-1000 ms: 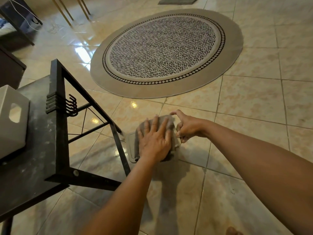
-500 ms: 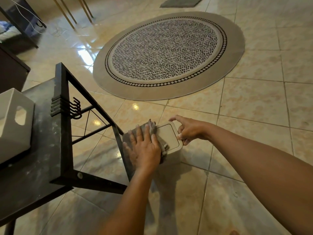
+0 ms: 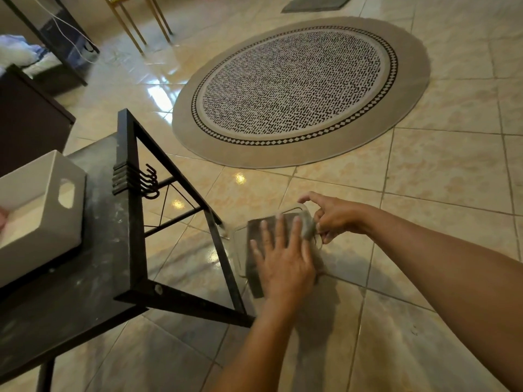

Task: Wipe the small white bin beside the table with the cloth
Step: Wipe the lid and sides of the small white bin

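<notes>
The small white bin (image 3: 294,208) stands on the tiled floor just right of the black table's leg. Only its far rim and left edge show. A grey cloth (image 3: 256,227) lies spread over its lid. My left hand (image 3: 283,258) presses flat on the cloth, fingers apart and pointing away from me. My right hand (image 3: 334,216) grips the bin's right far corner, thumb and fingers pinched on the rim beside a bunched end of the cloth.
The black table (image 3: 99,264) with side hooks (image 3: 150,182) fills the lower left and carries a white box (image 3: 42,210). A round patterned rug (image 3: 297,89) lies beyond the bin. A dark cabinet (image 3: 28,120) and thin furniture legs stand at the far left.
My left hand slid the cloth from the bin's left side back to the right across the lid, covering most of it. My right hand stayed at the bin's right corner.
</notes>
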